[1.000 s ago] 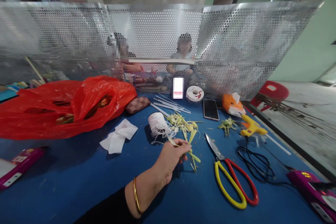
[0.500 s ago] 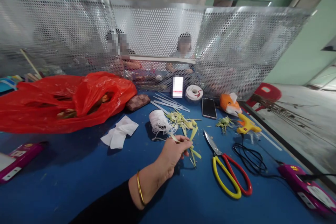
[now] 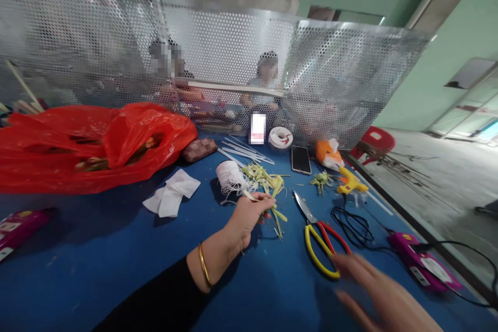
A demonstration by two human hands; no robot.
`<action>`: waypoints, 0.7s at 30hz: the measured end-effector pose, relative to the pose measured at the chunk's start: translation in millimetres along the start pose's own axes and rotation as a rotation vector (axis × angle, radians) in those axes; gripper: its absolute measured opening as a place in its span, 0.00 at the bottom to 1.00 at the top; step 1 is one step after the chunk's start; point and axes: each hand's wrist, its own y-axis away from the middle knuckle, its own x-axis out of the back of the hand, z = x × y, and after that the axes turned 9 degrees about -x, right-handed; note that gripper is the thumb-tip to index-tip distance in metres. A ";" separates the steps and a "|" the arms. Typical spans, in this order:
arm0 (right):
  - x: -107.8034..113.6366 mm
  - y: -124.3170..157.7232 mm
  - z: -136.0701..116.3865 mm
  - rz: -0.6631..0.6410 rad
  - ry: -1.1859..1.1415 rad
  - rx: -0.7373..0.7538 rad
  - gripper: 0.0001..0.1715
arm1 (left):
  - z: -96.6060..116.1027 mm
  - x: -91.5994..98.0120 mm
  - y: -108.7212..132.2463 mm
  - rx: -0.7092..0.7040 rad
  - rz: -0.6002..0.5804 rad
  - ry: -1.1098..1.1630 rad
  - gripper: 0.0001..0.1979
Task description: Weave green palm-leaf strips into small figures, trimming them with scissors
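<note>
L hand (image 3: pixel 252 213): while some fingers are hidden below, thumb + index pinch yellow-green strips (image 3: pixel 281 215) over blue table (image 3: pixel 264 295), near ctr; gripped ends covered.
R hand (image 3: pixel 375 288): motion-blurred, fingers spread apart, hiding part of scissors (image 3: pixel 311 218), R of strips; can't tell if touching; cut off at btm.
Red bag (image 3: pixel 97 166): cut off L, contents mostly hidden.
Ribbon spool (image 3: pixel 274 138): red mark, print illegible.
Purple box (image 3: pixel 412 249), R: white label, too small to read.
White panel (image 3: pixel 258 127): pixelated, unreadable.

Left sleeve (image 3: pixel 155 298): black, ending just behind the bangle (image 3: pixel 203 264)
Bangle: 1, slim, gold-coloured, rounded (rather shiny)
Right hand (image 3: pixel 375 285): bare, blurred
</note>
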 end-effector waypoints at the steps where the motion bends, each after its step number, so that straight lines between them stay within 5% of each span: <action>1: -2.3 -15.1 -1.9 0.047 0.038 0.001 0.24 | -0.8 1.0 -1.2 -0.001 0.006 0.003 0.10; 4: -12.9 -55.5 -8.0 0.068 0.304 -0.019 0.30 | -1.2 3.1 -3.3 -0.007 0.020 0.013 0.11; 7: -20.1 -74.5 -6.9 0.021 0.244 -0.091 0.32 | 0.5 3.6 -3.0 -0.012 0.025 0.028 0.11; 11: -21.0 -74.9 -1.0 0.045 -0.287 -0.200 0.31 | 3.3 3.1 -2.1 0.008 0.033 0.060 0.10; 15: -17.9 -77.3 -22.8 0.125 -0.945 -0.126 0.39 | 6.4 3.4 -3.0 0.020 0.026 0.127 0.10; 21: -10.4 -116.8 -81.8 -0.093 -1.094 -0.076 0.32 | 8.6 3.8 -4.3 0.013 -0.024 0.180 0.10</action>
